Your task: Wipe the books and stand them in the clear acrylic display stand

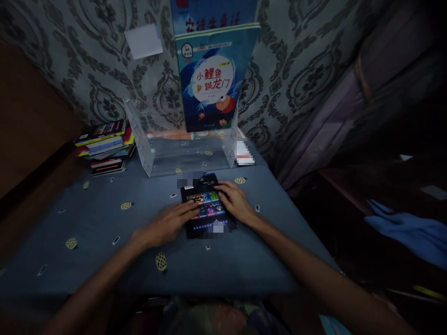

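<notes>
A dark book point(209, 211) with rows of small coloured pictures lies flat on the blue-grey tablecloth point(139, 265), in front of a clear stand. My left hand point(169, 223) rests at the book's left side, its fingers stretched over the cover and slightly blurred. On the upper right edge of the same book lies my right hand point(235, 200), fingers extended and a little apart. Neither hand is wrapped round anything.
The clear stand point(188, 158) holds an upright blue picture book point(213, 83), with another behind it. A pile of books point(104, 144) is at the back left. A blue cloth point(408, 232) lies off to the right, beyond the table's edge.
</notes>
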Motion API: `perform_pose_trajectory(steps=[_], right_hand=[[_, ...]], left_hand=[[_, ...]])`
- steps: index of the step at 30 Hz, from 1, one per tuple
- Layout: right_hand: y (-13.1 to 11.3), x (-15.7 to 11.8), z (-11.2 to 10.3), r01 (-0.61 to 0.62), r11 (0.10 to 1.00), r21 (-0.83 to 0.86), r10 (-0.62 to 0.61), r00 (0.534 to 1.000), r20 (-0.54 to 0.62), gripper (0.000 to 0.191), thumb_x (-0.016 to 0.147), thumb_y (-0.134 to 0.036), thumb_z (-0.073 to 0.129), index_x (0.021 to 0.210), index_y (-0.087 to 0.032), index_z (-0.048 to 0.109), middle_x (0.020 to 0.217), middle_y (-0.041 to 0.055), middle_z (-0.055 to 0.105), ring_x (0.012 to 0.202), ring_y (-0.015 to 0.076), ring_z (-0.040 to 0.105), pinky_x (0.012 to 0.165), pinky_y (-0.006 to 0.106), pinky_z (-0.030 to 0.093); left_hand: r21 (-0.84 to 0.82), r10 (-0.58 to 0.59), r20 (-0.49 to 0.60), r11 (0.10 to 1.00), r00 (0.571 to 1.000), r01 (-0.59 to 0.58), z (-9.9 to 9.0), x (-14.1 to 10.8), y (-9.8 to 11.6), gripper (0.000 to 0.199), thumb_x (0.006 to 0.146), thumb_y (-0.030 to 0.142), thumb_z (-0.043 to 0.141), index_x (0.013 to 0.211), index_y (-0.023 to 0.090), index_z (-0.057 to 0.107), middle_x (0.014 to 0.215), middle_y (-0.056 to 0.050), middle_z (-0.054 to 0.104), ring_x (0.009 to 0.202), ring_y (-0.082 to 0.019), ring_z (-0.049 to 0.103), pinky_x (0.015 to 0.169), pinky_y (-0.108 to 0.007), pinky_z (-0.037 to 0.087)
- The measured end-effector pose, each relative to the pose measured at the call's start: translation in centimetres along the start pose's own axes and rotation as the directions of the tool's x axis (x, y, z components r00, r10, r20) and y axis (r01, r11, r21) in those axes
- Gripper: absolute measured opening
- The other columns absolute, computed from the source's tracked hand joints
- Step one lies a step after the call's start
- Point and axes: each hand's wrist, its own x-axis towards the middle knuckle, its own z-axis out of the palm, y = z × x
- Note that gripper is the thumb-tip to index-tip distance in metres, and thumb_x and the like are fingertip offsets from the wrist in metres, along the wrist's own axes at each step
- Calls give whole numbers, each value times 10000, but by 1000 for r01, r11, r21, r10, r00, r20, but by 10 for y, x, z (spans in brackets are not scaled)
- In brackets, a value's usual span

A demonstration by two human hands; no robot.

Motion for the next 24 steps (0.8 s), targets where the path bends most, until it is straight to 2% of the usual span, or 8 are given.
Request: perform_pose_trajectory(steps=[3, 5, 7, 10, 15, 19, 24], right_hand=[[1, -1, 1, 6, 1000, -17, -6, 1000, 8, 319, 955, -193, 502, 1197, -235, 705, 1292, 112, 644, 1222, 278, 601, 1052, 527, 490], [0, -1, 1, 10, 1000, -21, -10, 1000, 13, 316, 957, -192, 504, 1193, -238, 709, 1288, 108, 648, 1216, 277, 602, 1050, 524, 489], [-1, -1, 1, 10, 1000, -24, -10, 1000, 15, 310, 958, -192, 505, 1180, -238, 716, 1279, 109, 654, 1197, 279, 609, 1040, 522, 494], [-4, -1, 0, 14, 999, -39, -13, 1000, 19, 304, 962, -193, 498, 1167, -229, 720, 1268, 114, 663, 1178, 279, 616, 1031, 526, 491], [-10, -3, -1, 23, 997, -75, -20, 999, 31, 304, 969, -194, 481, 1161, -189, 717, 1258, 144, 674, 1154, 291, 623, 1020, 547, 483], [-12, -3, -2, 16, 996, -93, -12, 999, 36, 304, 963, -188, 491, 1160, -212, 722, 1256, 133, 679, 1138, 297, 624, 1027, 573, 466], [-11, -2, -1, 26, 996, -89, -24, 999, 33, 306, 969, -192, 487, 1166, -218, 720, 1248, 126, 675, 1145, 285, 615, 1005, 536, 489]], left_hand=[[-8, -185, -160, 983, 970, 186, 3, 8, -16, 438, 1028, 219, 407, 1463, 222, 452, 1569, -111, 453, 1461, -243, 419, 1183, -497, 393], [-7, -268, -237, 962, 934, 274, 7, 16, -27, 408, 1033, 284, 423, 1415, 164, 498, 1533, -144, 490, 1435, -270, 453, 1176, -498, 405], [-14, -305, -281, 949, 910, 314, 10, 25, -35, 392, 1030, 294, 427, 1380, 148, 524, 1497, -145, 527, 1404, -269, 490, 1167, -478, 422], [-11, -318, -322, 943, 892, 333, 11, 37, -41, 355, 1023, 281, 432, 1336, 161, 551, 1437, -128, 575, 1345, -252, 546, 1145, -447, 449], [60, -311, -355, 933, 881, 354, 10, 51, -39, 303, 994, 240, 472, 1253, 144, 597, 1355, -144, 609, 1243, -272, 602, 1079, -461, 489], [87, -282, -344, 940, 895, 330, 8, 66, -38, 274, 982, 213, 484, 1214, 156, 617, 1293, -121, 633, 1194, -259, 612, 1059, -432, 493], [88, -219, -324, 962, 920, 260, 11, 90, -38, 341, 975, 164, 436, 1271, 124, 599, 1300, -145, 625, 1206, -265, 595, 1082, -448, 464]])
